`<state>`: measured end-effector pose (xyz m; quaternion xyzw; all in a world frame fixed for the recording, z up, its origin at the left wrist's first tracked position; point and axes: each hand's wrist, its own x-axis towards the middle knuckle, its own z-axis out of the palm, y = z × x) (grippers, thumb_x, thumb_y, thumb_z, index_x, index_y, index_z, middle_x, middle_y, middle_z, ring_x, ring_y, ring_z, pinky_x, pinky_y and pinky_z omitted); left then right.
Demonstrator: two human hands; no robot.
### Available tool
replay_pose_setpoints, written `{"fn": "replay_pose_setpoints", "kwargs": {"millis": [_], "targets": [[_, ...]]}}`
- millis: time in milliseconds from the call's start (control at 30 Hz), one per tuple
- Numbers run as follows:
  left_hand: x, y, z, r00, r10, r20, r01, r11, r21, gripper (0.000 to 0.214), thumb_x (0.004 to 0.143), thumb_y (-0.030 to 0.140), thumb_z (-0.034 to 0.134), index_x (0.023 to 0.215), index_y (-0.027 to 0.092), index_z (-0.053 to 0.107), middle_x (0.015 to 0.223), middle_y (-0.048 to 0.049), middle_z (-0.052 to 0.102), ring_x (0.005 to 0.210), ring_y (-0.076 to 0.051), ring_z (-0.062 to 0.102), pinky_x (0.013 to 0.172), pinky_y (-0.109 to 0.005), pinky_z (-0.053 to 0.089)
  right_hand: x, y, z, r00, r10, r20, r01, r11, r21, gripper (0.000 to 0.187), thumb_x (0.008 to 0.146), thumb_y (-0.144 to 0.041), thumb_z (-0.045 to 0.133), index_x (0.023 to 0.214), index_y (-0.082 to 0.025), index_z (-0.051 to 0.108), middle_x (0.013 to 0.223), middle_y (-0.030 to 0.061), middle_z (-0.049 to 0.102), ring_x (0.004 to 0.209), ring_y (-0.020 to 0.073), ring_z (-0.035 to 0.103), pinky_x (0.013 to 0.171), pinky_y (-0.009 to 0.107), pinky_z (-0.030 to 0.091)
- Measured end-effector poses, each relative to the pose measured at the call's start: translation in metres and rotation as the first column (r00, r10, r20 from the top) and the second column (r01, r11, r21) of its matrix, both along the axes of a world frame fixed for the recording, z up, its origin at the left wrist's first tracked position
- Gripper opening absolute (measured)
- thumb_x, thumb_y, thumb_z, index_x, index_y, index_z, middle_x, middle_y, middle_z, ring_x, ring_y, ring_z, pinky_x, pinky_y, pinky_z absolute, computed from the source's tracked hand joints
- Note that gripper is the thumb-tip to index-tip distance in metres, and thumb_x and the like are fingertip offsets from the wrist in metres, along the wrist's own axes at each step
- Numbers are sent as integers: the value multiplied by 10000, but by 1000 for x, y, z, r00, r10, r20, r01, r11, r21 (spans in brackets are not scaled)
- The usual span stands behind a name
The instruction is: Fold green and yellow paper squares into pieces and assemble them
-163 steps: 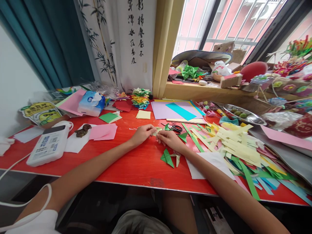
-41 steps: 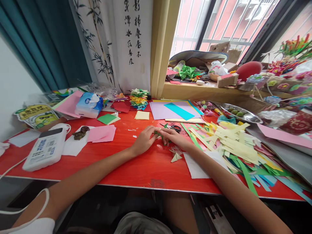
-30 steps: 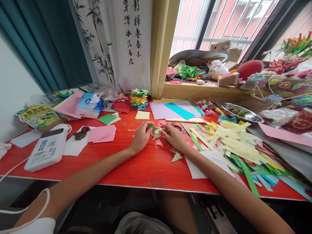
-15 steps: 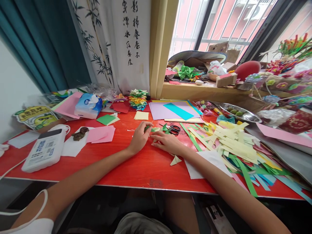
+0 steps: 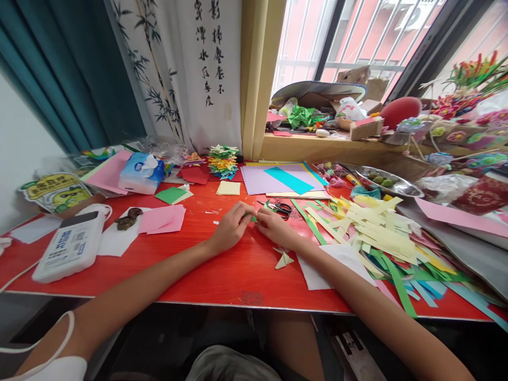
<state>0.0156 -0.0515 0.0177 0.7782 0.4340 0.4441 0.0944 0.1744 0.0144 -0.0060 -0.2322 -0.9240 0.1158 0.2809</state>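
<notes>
My left hand (image 5: 232,228) and my right hand (image 5: 274,228) meet at the middle of the red table (image 5: 222,270). Both are closed in a pinch on a small folded green paper piece (image 5: 253,217), mostly hidden between the fingertips. A pale yellow folded triangle (image 5: 284,259) lies on the table just below my right wrist. Black-handled scissors (image 5: 282,208) lie just beyond my right hand.
A heap of yellow, green and blue paper strips (image 5: 381,238) covers the right side. Purple and teal sheets (image 5: 283,180) and a stack of folded pieces (image 5: 222,160) lie at the back. Pink paper (image 5: 162,218), a tissue pack (image 5: 141,173) and a white device (image 5: 71,245) sit left.
The green folded piece that lay by my right wrist has been picked up and is now between my fingers. My hands have drawn together and closed over it.
</notes>
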Motion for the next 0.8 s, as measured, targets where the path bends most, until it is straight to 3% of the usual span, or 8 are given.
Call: {"fn": "replay_pose_setpoints", "kwargs": {"millis": [67,233,467,800], "targets": [[0,1,0,1000,4,7,-4,1000,-19,152,869,168,362,899,178,511,881,-21,515,847,-112,489,793,-242,381,-1,0,-1,996,-1,-86,-2,999,-39,171,747,-43,409,817,-160,512,804,40,447,725,145,459,648,255,395],[-3,5,-1,995,52,83,-42,992,-119,156,861,186,365,892,183,518,898,-23,514,823,-116,499,761,-248,397,-4,-4,1,975,-37,-218,1,987,-163,338,747,-47,407,1043,-185,497,1027,74,461,723,123,483,681,265,421],[-7,15,-10,968,105,229,-37,958,-283,143,822,236,420,927,189,504,749,5,517,605,-92,486,602,-225,416,-2,-3,3,958,-167,-233,99,956,-277,295,734,-79,422,978,-176,556,940,53,552,693,131,507,674,283,418],[-12,22,-16,937,151,316,-27,931,-364,116,774,254,489,871,193,510,630,36,525,547,-96,516,569,-224,416,-1,-5,8,921,-163,-352,-107,766,-634,262,733,-224,533,989,-179,564,955,34,584,753,128,525,706,264,420]]}}
